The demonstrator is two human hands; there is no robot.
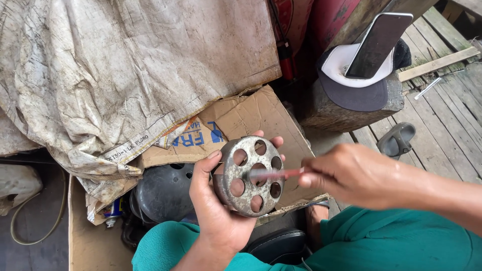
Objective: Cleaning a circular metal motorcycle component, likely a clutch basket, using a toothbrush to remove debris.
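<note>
My left hand (217,211) grips a round grey metal drum (251,175) with several round holes in its face, thumb on its left rim and fingertips showing over the top edge. My right hand (346,175) holds a thin red-handled tool (275,174), blurred, whose tip lies across the drum's centre hole. Both hands hover above my lap, which is covered in green cloth (381,241).
A flattened cardboard box (241,118) lies under a dirty white woven sack (125,70). A dark helmet-like shell (163,190) sits below the box. At the right, a wooden stump (331,113) carries a cap (351,90) and a propped phone (377,45). A grey sandal (396,140) rests on wooden planks.
</note>
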